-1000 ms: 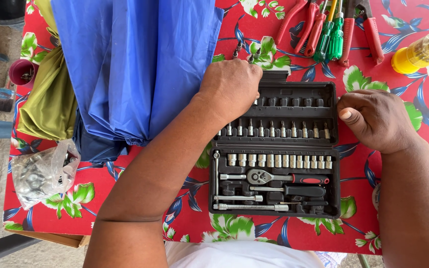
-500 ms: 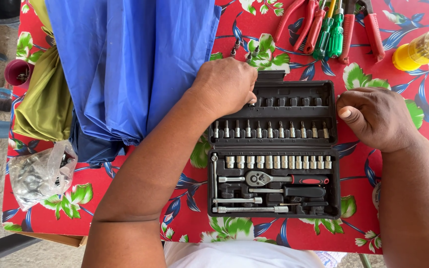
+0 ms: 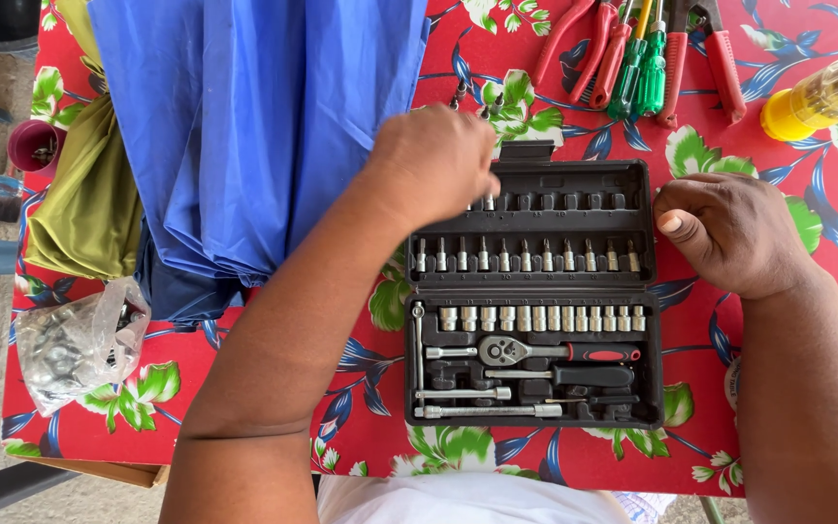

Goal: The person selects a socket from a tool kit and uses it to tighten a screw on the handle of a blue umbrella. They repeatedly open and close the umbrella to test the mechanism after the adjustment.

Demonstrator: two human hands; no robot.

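Open socket case (image 3: pixel 533 296) on the flowered cloth (image 3: pixel 778 175), both hands at its lid half
Left hand (image 3: pixel 434 160) curls over the top-left bit row – whether it grips a bit is hidden; right hand (image 3: pixel 729 233) rests loosely clenched against the right edge, holding nothing – blue fabric (image 3: pixel 244 126) lies left, pliers (image 3: pixel 584 39) above

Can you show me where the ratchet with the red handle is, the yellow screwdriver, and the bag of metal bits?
ratchet (image 3: pixel 504 350), head view, on its round silver head.
yellow screwdriver (image 3: pixel 789 115), head view, on its yellow handle end.
plastic bag (image 3: pixel 75 340), head view, on its clear middle.
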